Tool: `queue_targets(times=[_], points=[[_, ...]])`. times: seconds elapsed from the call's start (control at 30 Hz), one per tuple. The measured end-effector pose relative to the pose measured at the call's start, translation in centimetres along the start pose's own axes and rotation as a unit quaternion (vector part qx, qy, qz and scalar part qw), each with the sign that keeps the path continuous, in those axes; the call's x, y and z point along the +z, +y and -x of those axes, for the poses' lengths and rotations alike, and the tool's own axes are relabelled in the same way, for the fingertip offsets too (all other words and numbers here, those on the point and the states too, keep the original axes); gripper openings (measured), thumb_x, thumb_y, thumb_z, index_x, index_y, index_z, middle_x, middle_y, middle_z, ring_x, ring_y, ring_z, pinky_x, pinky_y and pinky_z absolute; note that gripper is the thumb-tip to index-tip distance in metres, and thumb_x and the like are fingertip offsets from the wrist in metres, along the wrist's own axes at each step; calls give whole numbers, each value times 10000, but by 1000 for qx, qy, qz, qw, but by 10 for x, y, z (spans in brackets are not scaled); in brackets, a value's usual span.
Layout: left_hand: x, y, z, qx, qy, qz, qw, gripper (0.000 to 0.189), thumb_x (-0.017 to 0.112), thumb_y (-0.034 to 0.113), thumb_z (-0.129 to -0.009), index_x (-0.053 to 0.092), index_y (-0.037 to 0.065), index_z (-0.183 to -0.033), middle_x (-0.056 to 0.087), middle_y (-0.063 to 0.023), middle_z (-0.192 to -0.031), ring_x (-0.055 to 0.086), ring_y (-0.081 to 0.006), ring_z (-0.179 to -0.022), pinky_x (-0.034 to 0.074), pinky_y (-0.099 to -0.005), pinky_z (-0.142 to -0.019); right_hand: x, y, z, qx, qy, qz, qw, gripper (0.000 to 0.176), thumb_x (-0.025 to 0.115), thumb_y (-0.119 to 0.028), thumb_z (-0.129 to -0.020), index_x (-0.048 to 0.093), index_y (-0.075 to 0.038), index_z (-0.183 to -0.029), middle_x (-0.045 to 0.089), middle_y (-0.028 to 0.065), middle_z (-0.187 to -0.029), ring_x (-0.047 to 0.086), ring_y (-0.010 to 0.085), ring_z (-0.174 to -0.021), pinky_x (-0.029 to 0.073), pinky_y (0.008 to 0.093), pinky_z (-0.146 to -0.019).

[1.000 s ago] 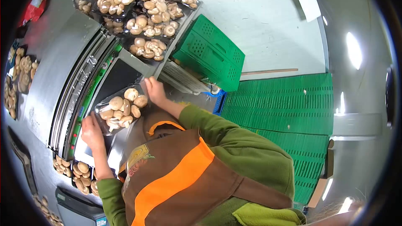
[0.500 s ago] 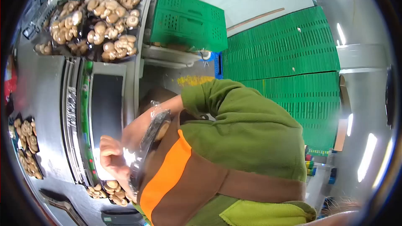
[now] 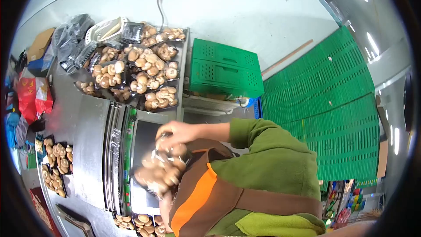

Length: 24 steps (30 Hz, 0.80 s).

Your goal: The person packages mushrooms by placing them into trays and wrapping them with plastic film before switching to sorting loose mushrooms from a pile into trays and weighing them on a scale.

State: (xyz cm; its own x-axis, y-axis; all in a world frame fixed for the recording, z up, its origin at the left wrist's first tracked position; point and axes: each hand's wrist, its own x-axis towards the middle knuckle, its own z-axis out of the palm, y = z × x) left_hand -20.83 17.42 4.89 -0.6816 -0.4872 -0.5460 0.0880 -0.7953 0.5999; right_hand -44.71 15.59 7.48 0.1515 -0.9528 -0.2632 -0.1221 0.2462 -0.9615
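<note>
My right hand [image 3: 175, 132] is closed on the upper edge of a film-wrapped pack of mushrooms [image 3: 160, 170]. Brown caps show through its shiny clear film, somewhat blurred by motion. At the pack's lower end is my left hand [image 3: 165, 210], mostly hidden by the pack and the brown apron, so its fingers do not show. The pack hangs just in front of the apron, over the wrapping machine's dark plate [image 3: 147, 138]. Beside that plate run a green strip [image 3: 127, 158] and several metal bars [image 3: 112, 149].
Wrapped mushroom packs [image 3: 151, 68] pile up on the metal table near a white basket [image 3: 105, 30]. More packs lie at the far left [image 3: 57, 160] and low by the machine [image 3: 144, 224]. Green crates [image 3: 226, 68] and tall crate stacks [image 3: 320, 101] stand to the right.
The pack has turned from nearly edge-on to showing its mushroom side. My right hand now grips its upper edge. The whole view has shifted, bringing in more wall and table.
</note>
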Motion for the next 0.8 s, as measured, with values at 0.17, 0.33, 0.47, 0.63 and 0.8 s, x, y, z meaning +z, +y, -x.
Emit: queue_targets(times=[0.17,0.33,0.47,0.63,0.8], points=[[-14,-4,7,68,15,-85,994,421,519,200,-947,449,-44,-1283,601,-138,-1146,602,-184,-972,457,-295,-887,-75,-14,-90,20,173,-352,920,249,646,-187,-851,620,0,-1014,653,76,-945,638,187,-832,521,331,-791],[-44,-17,35,209,142,-95,963,339,557,135,-924,508,-38,-1212,631,-121,-1066,604,-158,-956,472,-286,-866,-68,-74,-151,50,67,-474,877,512,417,-396,-969,473,65,-1185,564,223,-1165,567,296,-1063,502,408,-886],[-71,1,75,303,292,-64,905,247,560,134,-915,582,-11,-1113,652,-79,-979,621,-130,-866,494,-268,-793,48,-77,-175,129,-135,-310,932,404,478,-305,-958,507,43,-1160,582,223,-1117,595,281,-981,504,368,-845],[-194,-17,127,345,581,20,737,212,549,162,-925,632,13,-1050,630,-27,-907,553,-83,-827,443,-235,-714,248,-88,-171,101,-338,-253,901,343,511,-195,-944,491,19,-1212,550,178,-1204,565,291,-1079,457,418,-945],[-370,-66,165,175,754,-250,582,275,525,140,-876,622,-20,-1078,647,-191,-1022,621,-273,-961,472,-351,-838,414,-18,-170,40,-359,108,926,621,605,-239,-855,342,63,-1329,465,220,-1290,466,270,-1205,399,326,-973]])
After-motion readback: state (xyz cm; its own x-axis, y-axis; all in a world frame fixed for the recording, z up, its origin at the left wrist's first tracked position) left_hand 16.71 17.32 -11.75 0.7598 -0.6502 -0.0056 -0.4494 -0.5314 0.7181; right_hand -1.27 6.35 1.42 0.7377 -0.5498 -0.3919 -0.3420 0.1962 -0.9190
